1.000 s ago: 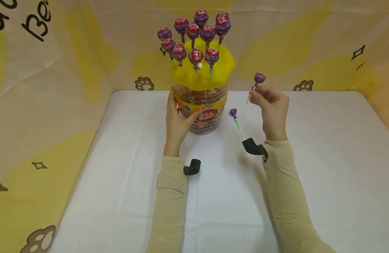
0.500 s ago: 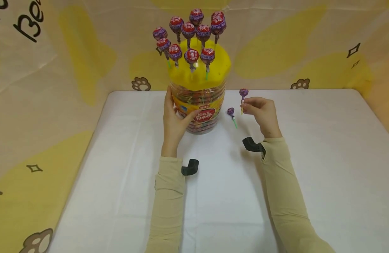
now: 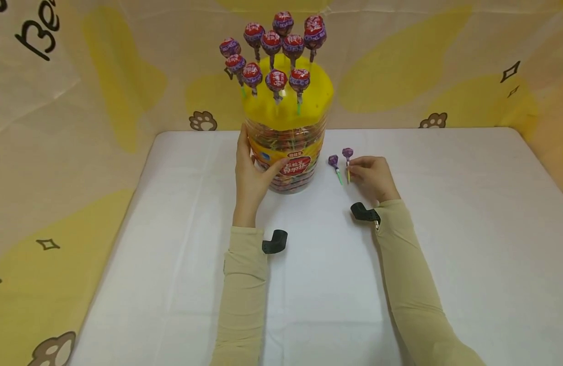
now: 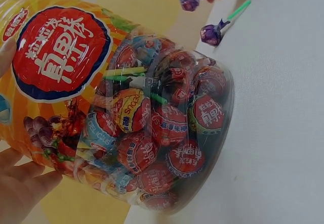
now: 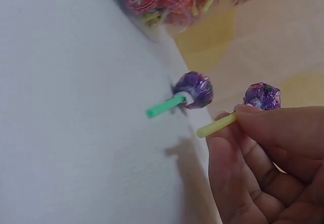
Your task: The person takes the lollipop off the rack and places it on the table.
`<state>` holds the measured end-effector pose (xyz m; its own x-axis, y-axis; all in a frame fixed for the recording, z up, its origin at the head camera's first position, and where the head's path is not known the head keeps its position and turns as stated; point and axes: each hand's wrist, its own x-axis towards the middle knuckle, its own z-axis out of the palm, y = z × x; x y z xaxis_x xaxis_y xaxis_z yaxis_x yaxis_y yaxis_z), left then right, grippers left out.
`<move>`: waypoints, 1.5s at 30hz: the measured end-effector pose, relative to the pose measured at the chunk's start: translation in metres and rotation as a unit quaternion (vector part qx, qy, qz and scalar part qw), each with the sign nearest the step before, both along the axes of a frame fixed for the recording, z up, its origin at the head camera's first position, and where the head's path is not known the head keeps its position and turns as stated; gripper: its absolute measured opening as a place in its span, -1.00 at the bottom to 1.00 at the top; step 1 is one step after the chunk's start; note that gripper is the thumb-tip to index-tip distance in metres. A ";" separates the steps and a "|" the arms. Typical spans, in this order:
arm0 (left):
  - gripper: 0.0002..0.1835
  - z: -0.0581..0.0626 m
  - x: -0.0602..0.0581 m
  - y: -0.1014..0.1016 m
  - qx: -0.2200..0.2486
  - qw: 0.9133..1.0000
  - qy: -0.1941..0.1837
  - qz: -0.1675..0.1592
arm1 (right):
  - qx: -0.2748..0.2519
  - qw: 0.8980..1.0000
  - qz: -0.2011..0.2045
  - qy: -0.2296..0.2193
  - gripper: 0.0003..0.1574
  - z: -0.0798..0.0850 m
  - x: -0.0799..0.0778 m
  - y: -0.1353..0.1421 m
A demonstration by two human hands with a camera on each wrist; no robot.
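The left-hand grip (image 3: 252, 183) holds the jar (image 3: 290, 136) on the worktop (image 3: 318, 295), presumably to steady it, while the right-hand grip (image 3: 374, 177) pinches the yellow-stick lollipop (image 3: 347, 152), apparently for finer control, beside the green-stick lollipop (image 3: 334, 161).

Head view high, forward and down; wrist views close, jar (image 3: 290, 147) in both.
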<state>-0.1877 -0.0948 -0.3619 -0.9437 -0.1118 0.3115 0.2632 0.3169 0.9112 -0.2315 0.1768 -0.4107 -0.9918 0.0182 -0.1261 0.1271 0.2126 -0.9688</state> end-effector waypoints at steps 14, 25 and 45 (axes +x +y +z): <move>0.05 -0.001 0.000 -0.001 -0.005 1.000 0.011 0.000 | 0.027 0.999 0.006 -0.018 -0.68 -0.014 -0.007 0.002; 0.05 -0.001 0.000 -0.002 -0.001 1.000 0.006 0.000 | 0.073 0.997 0.013 -0.037 -0.66 -0.013 -0.011 0.002; 0.05 -0.001 -0.001 -0.001 -0.002 1.000 -0.001 0.000 | 0.109 0.993 -0.033 -0.009 -0.72 -0.010 -0.005 -0.001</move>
